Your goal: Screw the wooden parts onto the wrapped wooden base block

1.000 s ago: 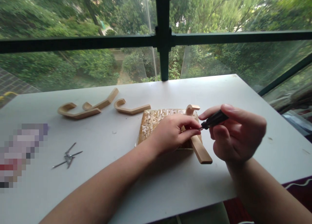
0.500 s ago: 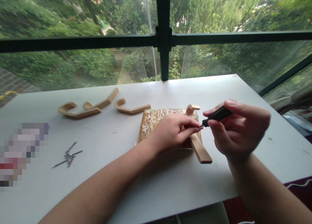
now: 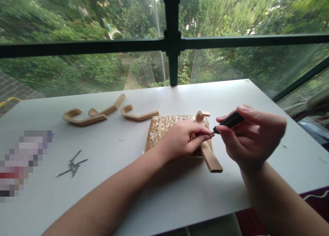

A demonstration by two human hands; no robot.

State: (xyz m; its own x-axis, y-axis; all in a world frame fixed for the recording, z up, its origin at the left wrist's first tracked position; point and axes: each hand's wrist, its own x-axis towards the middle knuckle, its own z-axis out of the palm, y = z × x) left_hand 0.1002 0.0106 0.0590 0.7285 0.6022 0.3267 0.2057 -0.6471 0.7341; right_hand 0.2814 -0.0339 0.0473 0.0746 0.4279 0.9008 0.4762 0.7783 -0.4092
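Observation:
A pale wooden hook lies across a tape-wrapped block, its curled end at the back and its straight end jutting past the front edge. My left hand is closed over the middle of the hook, thumb and fingers pinching there; the exact grip is partly hidden. Gripped in my right hand is a black-handled screwdriver, tilted down to the left. Its metal shaft meets my left fingertips at the hook's side, and they cover the tip.
Several similar wooden hooks lie at the back left of the white table. Loose screws or nails form a small pile at the left, near a blurred-out item. Behind the table stands a dark-framed window.
Hardly anything differs. The view has shifted very slightly, and both hands keep their hold on the hook and the screwdriver, with the shaft still at my left fingertips.

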